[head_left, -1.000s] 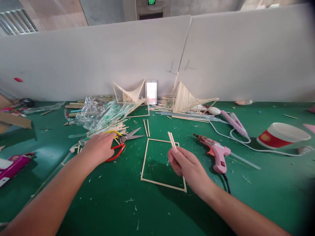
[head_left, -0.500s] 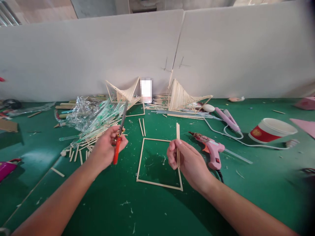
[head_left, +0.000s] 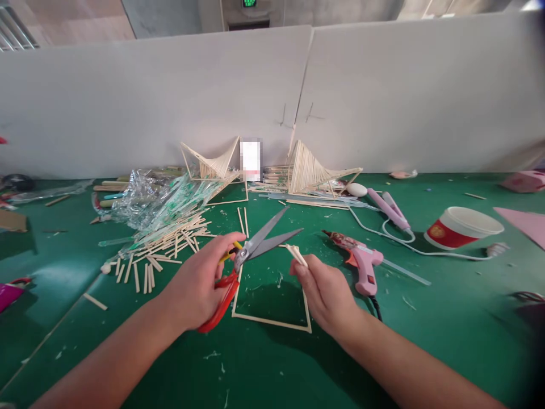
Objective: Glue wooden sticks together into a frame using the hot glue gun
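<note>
Since 0.5 s ago the left hand [head_left: 200, 287] has turned the scissors [head_left: 251, 250] from upright to level: its fingers are closed through the red and yellow handles, and the blades now stand spread open, tips pointing right and far toward the sticks. The right hand [head_left: 323, 289] has tipped its thin wooden sticks [head_left: 296, 254] from vertical to a slant, pinching them between thumb and fingertips; they look like 2, though the ends blur together. Their free ends lie just beside the lower blade, not clearly touching it. Both hands hover over the square stick frame [head_left: 272, 321] lying flat on the green table [head_left: 447, 318]. To the right lies a pink glue gun [head_left: 361, 261], farther right a red and white paper cup [head_left: 462, 227]. At the far left a heap of loose sticks [head_left: 162, 247] spills from clear plastic wrap [head_left: 157, 199]. 2 stick models [head_left: 310, 170] lean against the white partition [head_left: 383, 96].
</note>
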{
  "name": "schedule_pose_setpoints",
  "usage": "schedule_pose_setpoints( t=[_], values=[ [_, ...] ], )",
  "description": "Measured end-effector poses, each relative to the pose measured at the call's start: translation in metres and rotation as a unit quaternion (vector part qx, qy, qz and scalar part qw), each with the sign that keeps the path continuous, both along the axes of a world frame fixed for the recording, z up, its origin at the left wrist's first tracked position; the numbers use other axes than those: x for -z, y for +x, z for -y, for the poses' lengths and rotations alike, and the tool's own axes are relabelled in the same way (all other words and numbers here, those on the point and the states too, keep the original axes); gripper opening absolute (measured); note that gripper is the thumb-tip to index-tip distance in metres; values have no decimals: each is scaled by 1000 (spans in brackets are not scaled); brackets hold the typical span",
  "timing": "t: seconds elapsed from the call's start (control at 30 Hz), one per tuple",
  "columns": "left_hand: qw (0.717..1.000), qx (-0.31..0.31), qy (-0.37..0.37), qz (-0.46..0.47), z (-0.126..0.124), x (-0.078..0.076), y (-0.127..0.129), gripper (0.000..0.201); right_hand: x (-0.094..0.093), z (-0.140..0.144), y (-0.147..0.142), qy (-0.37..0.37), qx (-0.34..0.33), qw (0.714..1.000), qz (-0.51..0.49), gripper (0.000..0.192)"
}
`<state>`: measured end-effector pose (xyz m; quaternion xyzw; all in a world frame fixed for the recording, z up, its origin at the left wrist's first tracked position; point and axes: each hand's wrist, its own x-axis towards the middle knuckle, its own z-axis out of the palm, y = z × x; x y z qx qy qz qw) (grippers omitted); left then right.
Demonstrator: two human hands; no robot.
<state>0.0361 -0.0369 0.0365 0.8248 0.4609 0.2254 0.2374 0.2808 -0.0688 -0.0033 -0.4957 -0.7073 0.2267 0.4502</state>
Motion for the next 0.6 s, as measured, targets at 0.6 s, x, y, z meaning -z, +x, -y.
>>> schedule_pose_setpoints(
  t=[0.6],
  values=[
    [992,34,-125,6,19,-5,7,68,-7,-1,-7,262,43,923,279,24]
  ],
)
